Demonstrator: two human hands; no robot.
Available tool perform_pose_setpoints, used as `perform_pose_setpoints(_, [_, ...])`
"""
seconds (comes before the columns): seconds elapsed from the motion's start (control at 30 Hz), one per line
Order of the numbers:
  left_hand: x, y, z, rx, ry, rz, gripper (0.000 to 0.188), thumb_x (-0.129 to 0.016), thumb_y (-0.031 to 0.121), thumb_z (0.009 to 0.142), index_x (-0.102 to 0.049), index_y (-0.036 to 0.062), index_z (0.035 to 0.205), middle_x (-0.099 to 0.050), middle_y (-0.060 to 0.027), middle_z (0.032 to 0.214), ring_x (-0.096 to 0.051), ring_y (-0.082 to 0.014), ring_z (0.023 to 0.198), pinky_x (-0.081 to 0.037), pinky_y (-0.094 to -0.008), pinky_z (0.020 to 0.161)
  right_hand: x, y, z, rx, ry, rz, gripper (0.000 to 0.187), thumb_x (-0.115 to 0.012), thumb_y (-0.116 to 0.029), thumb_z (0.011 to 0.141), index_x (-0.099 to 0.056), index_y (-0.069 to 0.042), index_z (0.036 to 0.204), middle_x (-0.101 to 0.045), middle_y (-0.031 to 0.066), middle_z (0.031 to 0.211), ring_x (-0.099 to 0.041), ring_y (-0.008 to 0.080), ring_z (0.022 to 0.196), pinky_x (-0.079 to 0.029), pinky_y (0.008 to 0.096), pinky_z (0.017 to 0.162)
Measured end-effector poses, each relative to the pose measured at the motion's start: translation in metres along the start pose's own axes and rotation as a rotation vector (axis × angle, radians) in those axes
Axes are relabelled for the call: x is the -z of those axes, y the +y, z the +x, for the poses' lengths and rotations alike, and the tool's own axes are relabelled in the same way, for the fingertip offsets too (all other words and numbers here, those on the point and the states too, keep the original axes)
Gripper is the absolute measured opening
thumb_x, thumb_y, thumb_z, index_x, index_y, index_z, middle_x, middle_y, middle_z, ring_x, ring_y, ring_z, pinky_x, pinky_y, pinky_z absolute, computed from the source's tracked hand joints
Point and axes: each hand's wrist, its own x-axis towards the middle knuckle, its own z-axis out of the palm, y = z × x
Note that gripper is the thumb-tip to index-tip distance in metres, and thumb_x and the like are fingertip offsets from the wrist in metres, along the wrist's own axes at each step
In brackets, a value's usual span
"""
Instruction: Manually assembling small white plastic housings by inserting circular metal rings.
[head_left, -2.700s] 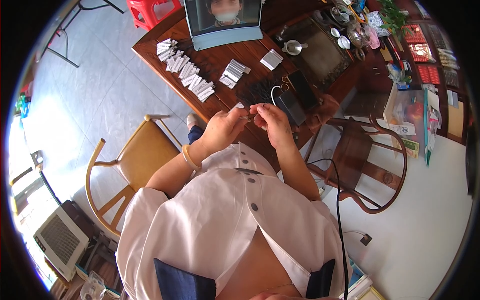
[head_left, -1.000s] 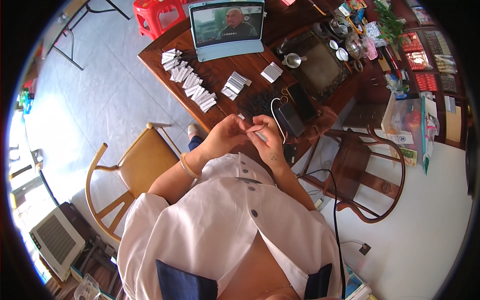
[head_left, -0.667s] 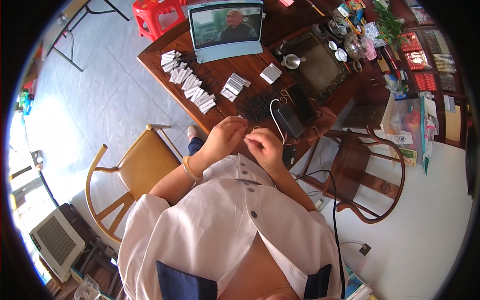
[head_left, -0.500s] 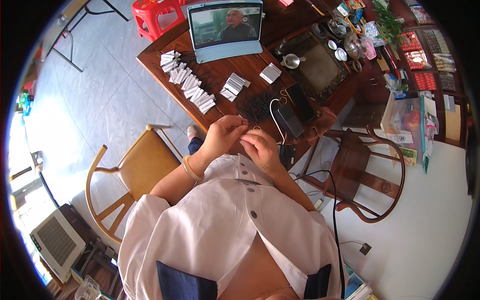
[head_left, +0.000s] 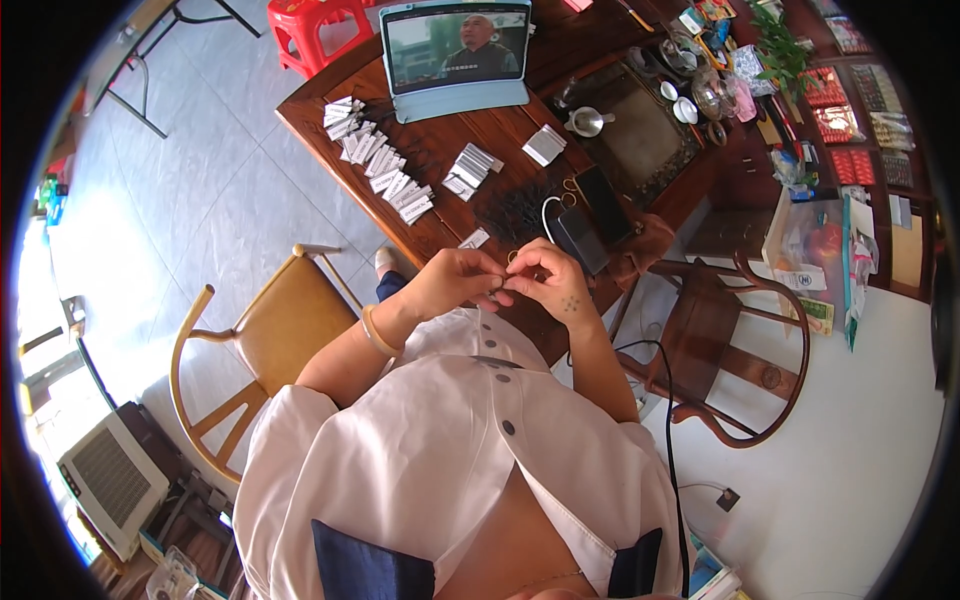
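My left hand (head_left: pixel 460 278) and my right hand (head_left: pixel 552 282) meet fingertip to fingertip at the table's near edge, above my lap. Both are pinched closed around something small and dark, too hidden by the fingers to make out. Just beyond them lies a small white labelled piece (head_left: pixel 475 239). A tangle of thin black cords (head_left: pixel 515 212) sits past the hands. Farther back are a small stack of white-and-grey strips (head_left: pixel 473 168), another stack (head_left: pixel 544 146), and a long spread of white labelled pieces (head_left: pixel 385 175) with black strands beside it.
A tablet (head_left: pixel 457 50) plays video at the table's back. Right of the cords lie a black power bank (head_left: pixel 580 240) with a white cable and a dark phone (head_left: pixel 605 203). A tea tray (head_left: pixel 640 130) stands beyond. Chairs flank me: tan (head_left: pixel 290 320) left, dark wood (head_left: pixel 700 330) right.
My right hand has turned and risen, its back now showing more. The left hand has shifted slightly down and right. A white labelled piece now shows on the table beyond the hands.
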Motion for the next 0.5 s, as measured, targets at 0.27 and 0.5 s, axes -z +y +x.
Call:
perform_pose_setpoints(0.27, [0.002, -0.005, 0.005, -0.117, 0.044, -0.037, 0.012, -0.057, 0.004, 0.093, -0.056, -0.0041, 0.102, -0.064, -0.0117, 0.101, -0.067, -0.0212, 0.092, -0.057, -0.0279, 0.079, 0.003, -0.027, 0.012, 0.084, -0.004, -0.151, 0.025, -0.083, -0.004, 0.065, -0.064, -0.004, 0.082, -0.06, 0.0045, 0.084, -0.059, 0.0123, 0.069, -0.05, 0.0239, 0.06])
perform_pose_setpoints(0.5, [-0.001, -0.007, 0.01, -0.161, 0.096, -0.256, 0.009, -0.058, 0.003, 0.092, -0.057, -0.002, 0.098, -0.061, -0.0092, 0.1, -0.064, -0.0194, 0.094, -0.055, -0.032, 0.087, -0.014, -0.015, 0.009, 0.27, 0.194, -0.386, 0.02, -0.079, -0.008, 0.066, -0.065, -0.008, 0.08, -0.062, 0.0045, 0.079, -0.06, 0.022, 0.067, -0.047, 0.033, 0.058])
